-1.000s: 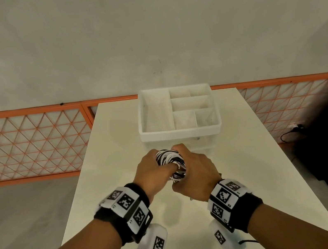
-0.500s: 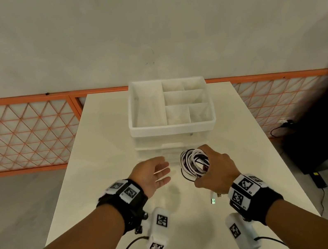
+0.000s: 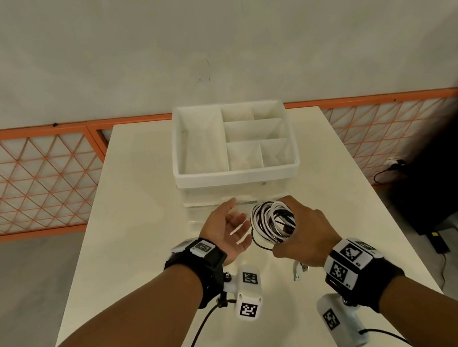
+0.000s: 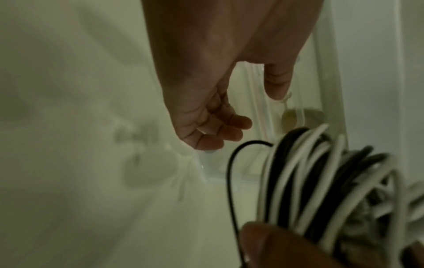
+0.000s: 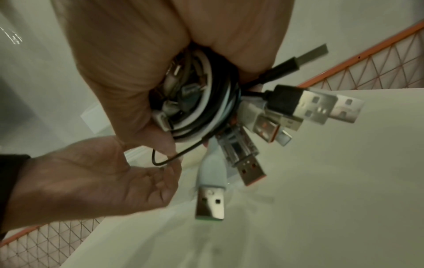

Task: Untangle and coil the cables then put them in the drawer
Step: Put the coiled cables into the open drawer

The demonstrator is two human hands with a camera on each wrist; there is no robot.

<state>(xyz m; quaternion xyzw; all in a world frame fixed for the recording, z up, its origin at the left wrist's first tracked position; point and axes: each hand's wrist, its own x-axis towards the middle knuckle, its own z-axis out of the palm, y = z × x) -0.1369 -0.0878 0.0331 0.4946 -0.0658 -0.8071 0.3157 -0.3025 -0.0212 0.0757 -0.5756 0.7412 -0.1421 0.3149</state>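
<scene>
My right hand [image 3: 298, 233] grips a coiled bundle of black and white cables [image 3: 273, 220] above the table, just in front of the white drawer unit [image 3: 237, 178]. Several USB plugs [image 5: 305, 108] stick out under the fist, and one thin black loop [image 4: 230, 172] hangs loose. Beside the coil, to its left, my left hand [image 3: 228, 231] is held palm up with relaxed fingers [image 4: 220, 130], holding nothing. The clear drawer front [image 3: 212, 206] below the unit's divided top tray sits right behind the left hand's fingertips; whether it is pulled out I cannot tell.
The white table [image 3: 144, 217] is narrow, with bare surface on both sides of the hands. An orange lattice railing [image 3: 26, 186] runs behind it. Dark equipment and floor cables [image 3: 432, 239] lie off the table's right edge.
Both hands held the coil together a second ago. The left hand has let go and opened beside it, while the right hand keeps the coil and has shifted slightly right.
</scene>
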